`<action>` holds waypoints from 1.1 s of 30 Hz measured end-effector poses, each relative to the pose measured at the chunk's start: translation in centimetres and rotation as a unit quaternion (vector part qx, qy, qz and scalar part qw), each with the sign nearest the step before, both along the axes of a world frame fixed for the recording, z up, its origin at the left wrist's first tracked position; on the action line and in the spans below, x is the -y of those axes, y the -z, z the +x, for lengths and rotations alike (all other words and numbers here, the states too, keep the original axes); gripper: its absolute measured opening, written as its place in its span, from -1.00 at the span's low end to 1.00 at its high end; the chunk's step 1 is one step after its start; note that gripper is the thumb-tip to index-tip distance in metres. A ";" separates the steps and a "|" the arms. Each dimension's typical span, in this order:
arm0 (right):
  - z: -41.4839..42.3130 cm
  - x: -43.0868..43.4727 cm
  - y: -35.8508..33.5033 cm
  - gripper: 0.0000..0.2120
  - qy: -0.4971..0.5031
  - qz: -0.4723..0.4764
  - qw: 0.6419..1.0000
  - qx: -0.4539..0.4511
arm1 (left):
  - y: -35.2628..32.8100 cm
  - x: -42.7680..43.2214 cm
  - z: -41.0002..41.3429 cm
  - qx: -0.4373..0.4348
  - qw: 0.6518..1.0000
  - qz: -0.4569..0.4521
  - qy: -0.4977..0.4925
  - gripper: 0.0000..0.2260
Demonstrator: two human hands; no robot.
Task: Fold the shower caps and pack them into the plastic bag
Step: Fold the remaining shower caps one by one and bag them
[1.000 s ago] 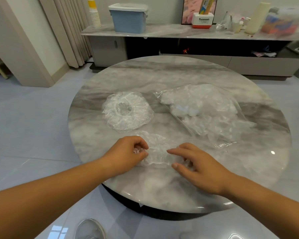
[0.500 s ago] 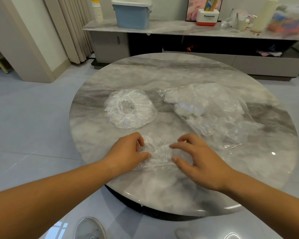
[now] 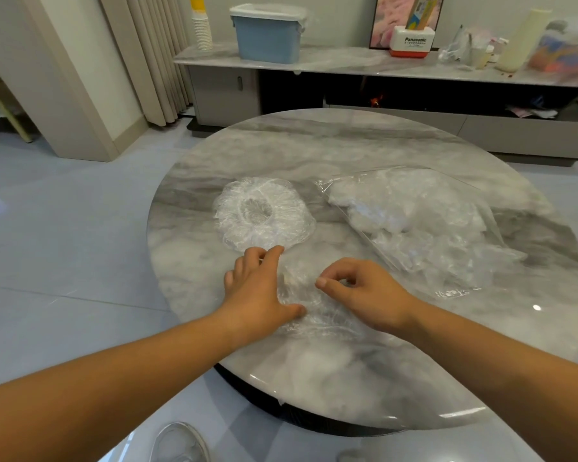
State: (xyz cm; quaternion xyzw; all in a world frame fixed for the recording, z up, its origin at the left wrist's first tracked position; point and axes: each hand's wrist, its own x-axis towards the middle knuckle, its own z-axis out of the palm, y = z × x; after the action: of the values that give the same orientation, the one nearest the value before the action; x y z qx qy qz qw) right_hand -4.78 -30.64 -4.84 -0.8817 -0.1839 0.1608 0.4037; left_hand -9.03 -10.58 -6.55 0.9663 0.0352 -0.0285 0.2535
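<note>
Left hand (image 3: 257, 290) flat, fingers straight, presses cap (image 3: 314, 311) onto worktop (image 3: 347, 378), near front edge. Right hand (image 3: 364, 291) curled, pinches same cap. Second cap (image 3: 262, 215) lies round just behind left hand. Bag (image 3: 414, 225) at right, stuffed with white caps.

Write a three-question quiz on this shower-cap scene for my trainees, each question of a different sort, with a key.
1. Fill in: seen from the camera, the bag lies to the ___ of the round cap on the table.
2. What lies between the left hand and the right hand? A: a crumpled cap. B: a paper cup. C: a box lid.
3. True or false: the round cap is inside the bag.

Key: 1 right; 2 A; 3 false.
</note>
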 end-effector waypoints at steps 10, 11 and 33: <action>-2.5 1.8 0.7 -0.71 -0.124 -0.052 0.973 0.187 | 0.2 -0.6 0.3 -0.014 0.999 -0.028 0.031 -0.24; -2.7 1.9 0.9 -0.67 -0.149 -0.067 0.962 0.219 | 0.2 -0.7 0.2 -0.012 0.999 -0.026 0.032 -0.25; -6.2 5.9 3.1 -0.52 -0.226 -0.230 0.894 0.311 | -2.0 -1.3 -0.9 -0.137 0.982 0.119 0.055 -0.57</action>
State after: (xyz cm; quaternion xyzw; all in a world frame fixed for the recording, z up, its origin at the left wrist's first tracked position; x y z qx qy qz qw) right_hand -10.98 -36.57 -7.90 -0.8895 -0.4524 0.0031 0.0645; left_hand -9.89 -9.28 -4.55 0.9769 0.0195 -0.1706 0.1275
